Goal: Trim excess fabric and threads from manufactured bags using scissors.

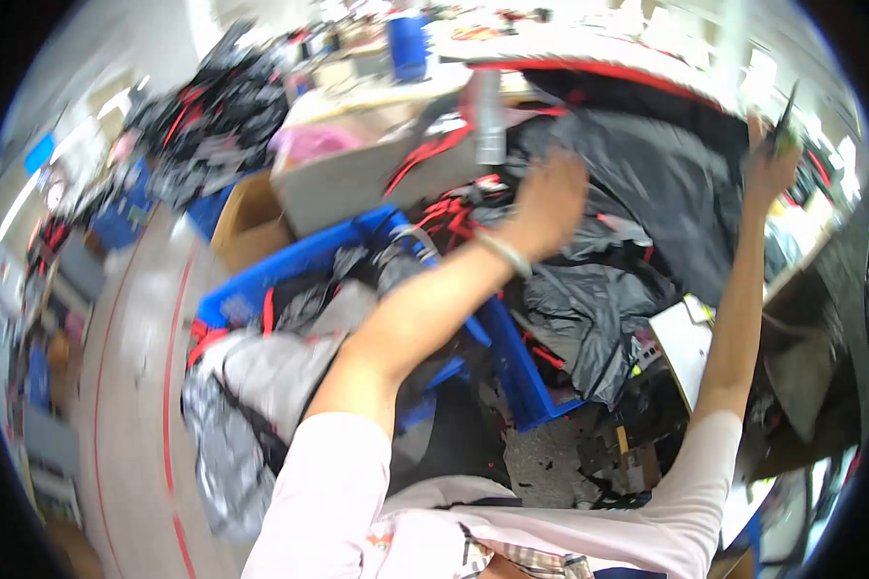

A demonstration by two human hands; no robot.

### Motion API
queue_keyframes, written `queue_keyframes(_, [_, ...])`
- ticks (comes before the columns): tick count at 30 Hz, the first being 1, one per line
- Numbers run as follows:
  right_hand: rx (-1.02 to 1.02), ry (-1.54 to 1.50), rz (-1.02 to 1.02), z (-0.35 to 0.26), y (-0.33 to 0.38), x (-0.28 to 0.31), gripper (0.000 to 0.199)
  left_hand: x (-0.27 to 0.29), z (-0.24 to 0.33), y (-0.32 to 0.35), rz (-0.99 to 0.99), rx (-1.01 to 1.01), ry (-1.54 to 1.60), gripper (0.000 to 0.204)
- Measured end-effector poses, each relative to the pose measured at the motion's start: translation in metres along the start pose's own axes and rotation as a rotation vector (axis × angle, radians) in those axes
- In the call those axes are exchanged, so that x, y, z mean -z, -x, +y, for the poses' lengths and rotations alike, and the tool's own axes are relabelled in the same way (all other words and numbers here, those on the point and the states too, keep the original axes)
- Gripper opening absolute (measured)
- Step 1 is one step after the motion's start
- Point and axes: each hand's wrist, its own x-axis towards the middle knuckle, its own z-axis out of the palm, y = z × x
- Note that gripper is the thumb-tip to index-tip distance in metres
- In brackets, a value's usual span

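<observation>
My left hand (550, 205), with a pale band at the wrist, is raised over the dark fabric in the middle. Motion smears its fingers, so I cannot tell whether it is open or closed. At the far right, my right hand (770, 172) is closed around a slim dark pointed tool (788, 114) that sticks up past the fingers; its exact kind is blurred. Between the hands spreads a large black and grey fabric piece (652, 179) with red edging. Crumpled grey fabric (594, 314) hangs below it.
Blue plastic crates (299, 265) with fabric pieces stand in front of me. Behind them are an open cardboard box (253, 217) and a grey panel (377, 179). A heap of black fabric (217, 121) lies at the back left. Red lines (170, 386) mark the floor.
</observation>
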Motion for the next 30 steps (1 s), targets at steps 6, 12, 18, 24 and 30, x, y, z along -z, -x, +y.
queue_keyframes(6, [-0.498, 0.282, -0.59, 0.025, 0.161, -0.007, 0.064, -0.002, -0.02, 0.323, -0.632, 0.418, 0.316, 0.053])
queue_keyframes(12, [-0.191, -0.738, -0.501, -0.118, 0.108, 0.021, 0.03, 0.098, -0.125, 0.484, -0.728, 0.93, -0.23, 0.074])
queue_keyframes(18, [-0.427, -1.39, -1.172, -0.382, 0.204, 0.107, 0.025, 0.099, -0.109, 0.525, -0.885, 1.008, 0.093, 0.053])
queue_keyframes(24, [-0.452, -1.051, -1.88, -0.563, 0.379, 0.189, 0.06, 0.169, -0.092, 0.569, -0.855, 1.135, -0.123, 0.075])
queue_keyframes(30, [-0.872, -0.838, -2.304, -0.615, 0.455, 0.199, 0.04, 0.155, -0.082, 0.584, -0.843, 0.834, -0.352, 0.035])
